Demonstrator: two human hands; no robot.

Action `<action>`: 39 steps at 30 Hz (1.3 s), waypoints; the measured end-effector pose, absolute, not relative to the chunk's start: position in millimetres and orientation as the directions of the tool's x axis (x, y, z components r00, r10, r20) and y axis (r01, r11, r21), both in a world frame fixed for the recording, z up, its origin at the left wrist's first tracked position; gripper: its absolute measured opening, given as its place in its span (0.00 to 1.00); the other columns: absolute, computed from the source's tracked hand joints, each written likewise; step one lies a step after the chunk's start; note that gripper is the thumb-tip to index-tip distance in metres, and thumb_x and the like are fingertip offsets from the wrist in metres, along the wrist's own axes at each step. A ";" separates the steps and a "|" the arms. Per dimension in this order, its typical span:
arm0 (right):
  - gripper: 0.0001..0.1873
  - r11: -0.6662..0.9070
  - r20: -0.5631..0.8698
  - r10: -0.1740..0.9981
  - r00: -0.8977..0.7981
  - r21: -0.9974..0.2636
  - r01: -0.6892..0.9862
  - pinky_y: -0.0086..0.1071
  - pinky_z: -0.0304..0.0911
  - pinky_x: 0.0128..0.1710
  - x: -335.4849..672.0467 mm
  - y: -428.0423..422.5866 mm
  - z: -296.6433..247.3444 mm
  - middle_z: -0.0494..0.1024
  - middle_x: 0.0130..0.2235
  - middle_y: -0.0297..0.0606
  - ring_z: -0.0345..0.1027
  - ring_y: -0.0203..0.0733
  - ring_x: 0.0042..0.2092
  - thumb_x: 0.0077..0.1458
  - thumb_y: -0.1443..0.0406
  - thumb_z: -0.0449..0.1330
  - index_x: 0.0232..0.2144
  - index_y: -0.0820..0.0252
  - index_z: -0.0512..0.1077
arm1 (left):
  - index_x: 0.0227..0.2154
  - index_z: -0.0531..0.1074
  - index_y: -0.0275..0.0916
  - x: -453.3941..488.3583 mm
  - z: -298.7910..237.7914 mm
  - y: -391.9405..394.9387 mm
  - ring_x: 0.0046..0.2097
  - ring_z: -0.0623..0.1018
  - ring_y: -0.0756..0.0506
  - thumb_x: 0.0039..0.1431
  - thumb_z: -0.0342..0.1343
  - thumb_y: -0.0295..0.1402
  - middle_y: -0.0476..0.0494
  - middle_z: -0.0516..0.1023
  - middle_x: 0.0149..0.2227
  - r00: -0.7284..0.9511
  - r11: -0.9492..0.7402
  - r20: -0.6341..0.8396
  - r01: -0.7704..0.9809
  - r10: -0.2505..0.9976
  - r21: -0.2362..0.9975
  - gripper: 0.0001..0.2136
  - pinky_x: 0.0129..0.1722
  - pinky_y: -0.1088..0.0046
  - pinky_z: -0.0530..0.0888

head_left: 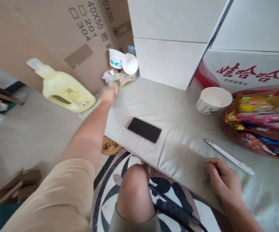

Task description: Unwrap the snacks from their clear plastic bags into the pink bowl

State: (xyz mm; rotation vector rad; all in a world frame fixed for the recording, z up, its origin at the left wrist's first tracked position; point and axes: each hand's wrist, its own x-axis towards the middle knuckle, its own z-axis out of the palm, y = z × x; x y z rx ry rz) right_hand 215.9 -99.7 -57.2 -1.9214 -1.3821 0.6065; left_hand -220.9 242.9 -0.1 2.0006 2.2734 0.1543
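Stretched far forward, my left hand is closed at a yellowish crumpled wrapper, at the edge of a heap of clear and coloured wrappers. Two white paper cups stand by the heap: one upright, another tipped with its mouth toward me. My right hand rests on the pale cloth cover with its fingers curled under; anything inside them is hidden. Just beyond it lies a slim white pen-like tool. A dark-screened phone lies flat between my hands.
A yellow detergent bottle leans by the large cardboard box at left. White boxes wall the back. At right are a printed paper cup and a red bowl of packaged snacks. My knee is below the front edge.
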 end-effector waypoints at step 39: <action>0.06 0.155 0.244 0.914 0.324 -0.949 0.276 0.44 0.65 0.53 225.7 -79.8 -50.6 0.80 0.40 0.41 0.73 0.49 0.47 0.59 0.60 0.58 0.32 0.53 0.72 | 0.65 0.56 0.54 80.4 -50.6 20.3 0.65 0.70 0.38 0.45 0.65 0.62 0.37 0.61 0.69 0.505 0.166 -0.142 -0.004 0.851 0.986 0.46 0.56 0.63 0.73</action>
